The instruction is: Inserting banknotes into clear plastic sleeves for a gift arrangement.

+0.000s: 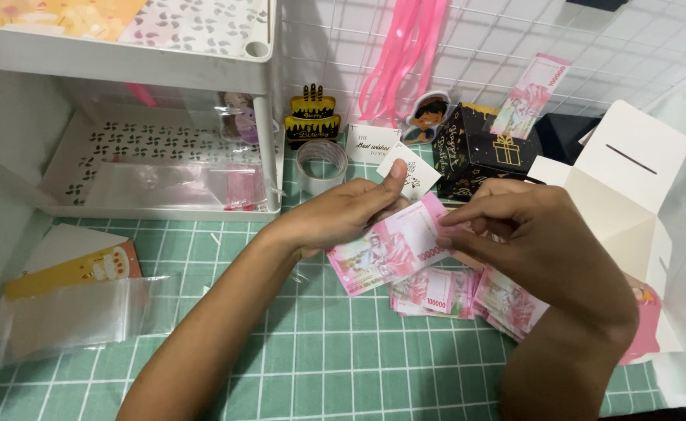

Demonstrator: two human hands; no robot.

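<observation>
Fingers: both hands pinch one pink paper banknote (393, 249); the left hand (343, 214) closes its thumb over the note's upper edge, the right hand (534, 238) grips the note's right end between thumb and forefinger.
Held note: it hangs just above the green gridded cutting mat (319, 351), right of the mat's middle, tilted with its left end lower.
Step in hand: as I judge it, a single note is being handled apart from the rest; the next move calls for a light, even grip so the thin paper does not crease.
Loose notes: a small heap of pink banknotes (452, 295) lies on the mat under the hands; their number cannot be told, since they overlap.
Hanging note: one more pink banknote (531, 95) hangs on the white wire grid (499, 47) at the mat's far edge.
Counted nearby: one roll of clear tape (321, 165), one black gift box with gold print (479, 148), one white open cardboard box (623, 187) at the right edge, one white two-tier plastic shelf (124, 54) at the far left corner, one clear plastic sleeve (77, 316) at the left edge.
</observation>
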